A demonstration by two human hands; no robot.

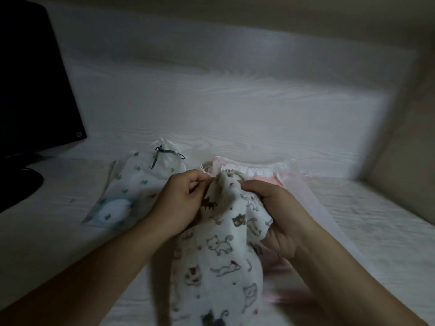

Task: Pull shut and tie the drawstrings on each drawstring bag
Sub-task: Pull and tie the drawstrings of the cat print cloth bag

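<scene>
Cat-print bag (219,250) at centre of white table (235,109), neck gathered – left hand (179,203) pinching drawstring at neck, right hand (280,215) clenched on fabric. Tied green-print bag (141,182) behind left; pink bag (266,175) behind.
</scene>
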